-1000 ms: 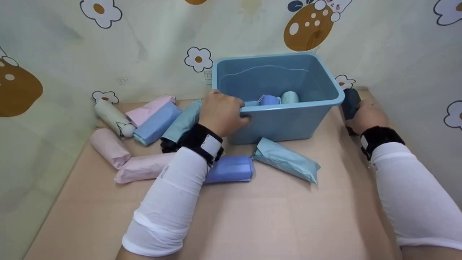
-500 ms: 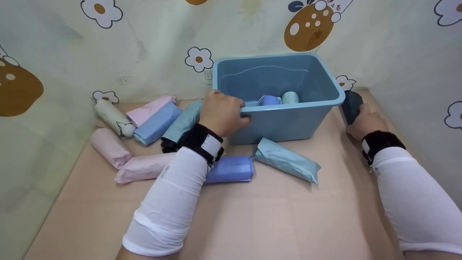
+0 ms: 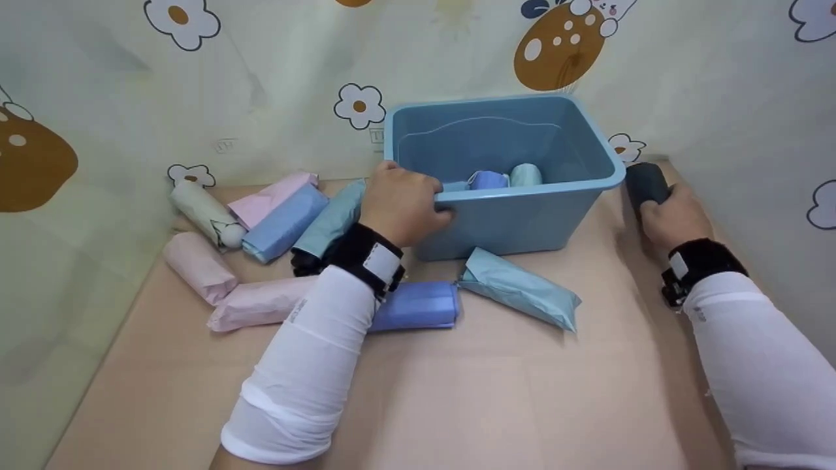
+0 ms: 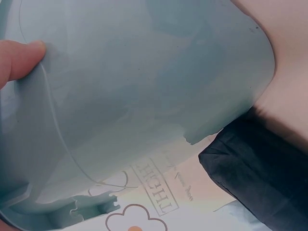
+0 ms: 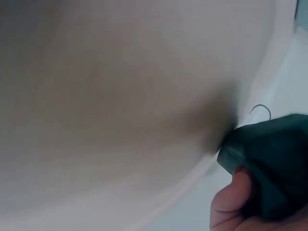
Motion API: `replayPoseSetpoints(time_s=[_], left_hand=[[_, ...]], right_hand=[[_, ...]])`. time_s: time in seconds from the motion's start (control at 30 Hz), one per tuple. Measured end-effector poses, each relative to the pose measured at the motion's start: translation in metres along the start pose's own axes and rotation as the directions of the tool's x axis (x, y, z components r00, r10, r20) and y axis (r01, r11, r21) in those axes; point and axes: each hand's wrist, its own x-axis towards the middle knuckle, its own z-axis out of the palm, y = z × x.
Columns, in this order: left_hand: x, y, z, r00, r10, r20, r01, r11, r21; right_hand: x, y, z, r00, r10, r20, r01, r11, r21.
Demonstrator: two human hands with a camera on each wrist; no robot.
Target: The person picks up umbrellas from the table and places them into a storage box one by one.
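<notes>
My left hand (image 3: 403,202) grips the front left rim of a blue plastic bin (image 3: 503,219), its thumb on the outer wall. Inside the bin lie a blue roll (image 3: 488,179) and a pale green roll (image 3: 525,175), partly hidden by the rim. To the right of the bin, my right hand (image 3: 679,219) holds a dark green rolled bundle (image 3: 646,183), shaped like a folded umbrella, close above the table. In the right wrist view, the thumb (image 5: 233,197) presses against the bundle's dark green cloth (image 5: 274,159).
Left of the bin lie several similar bundles, among them a pink one (image 3: 199,267), a light blue one (image 3: 284,222) and a whitish one (image 3: 202,209). A blue bundle (image 3: 418,307) and a teal one (image 3: 519,290) lie before the bin. Patterned cloth (image 3: 274,78) hangs behind.
My right hand has moved slightly right and back toward me, bringing the dark green bundle away from the bin's side. My left hand and the bin have stayed put.
</notes>
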Motion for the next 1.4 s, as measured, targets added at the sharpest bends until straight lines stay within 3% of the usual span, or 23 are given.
replayPoseSetpoints(time_s=[0.23, 0.43, 0.6, 0.83, 1.0, 1.13, 1.4], left_hand=[[0.000, 0.000, -0.001, 1.000, -0.009, 0.030, 0.009, 1.000, 0.002], [0.000, 0.000, -0.001, 0.999, -0.014, 0.029, 0.015, 1.000, -0.005], [-0.001, 0.000, -0.001, 0.999, -0.020, 0.029, 0.020, 1.000, -0.012], [-0.001, -0.001, -0.001, 1.000, -0.010, 0.012, 0.011, 1.000, -0.009], [-0.001, -0.002, 0.000, 1.000, 0.002, 0.001, -0.002, 1.000, -0.006], [-0.001, -0.001, -0.001, 1.000, -0.004, 0.009, 0.004, 1.000, -0.014], [0.000, -0.001, 0.000, 1.000, -0.010, 0.019, 0.010, 1.000, -0.028]], right_hand=[[-0.011, -0.011, -0.009, 0.994, -0.009, -0.105, 0.025, 0.989, 0.143], [-0.023, -0.037, -0.018, 0.984, 0.034, -0.175, 0.026, 0.945, 0.327], [-0.032, -0.061, -0.021, 0.969, 0.028, -0.244, 0.077, 0.908, 0.411], [-0.047, -0.092, -0.017, 0.945, -0.107, -0.310, 0.245, 0.857, 0.453], [-0.057, -0.110, -0.012, 0.913, -0.227, -0.339, 0.364, 0.829, 0.425], [-0.063, -0.122, -0.008, 0.900, -0.287, -0.328, 0.410, 0.814, 0.412], [-0.070, -0.136, -0.004, 0.893, -0.341, -0.294, 0.440, 0.800, 0.408]])
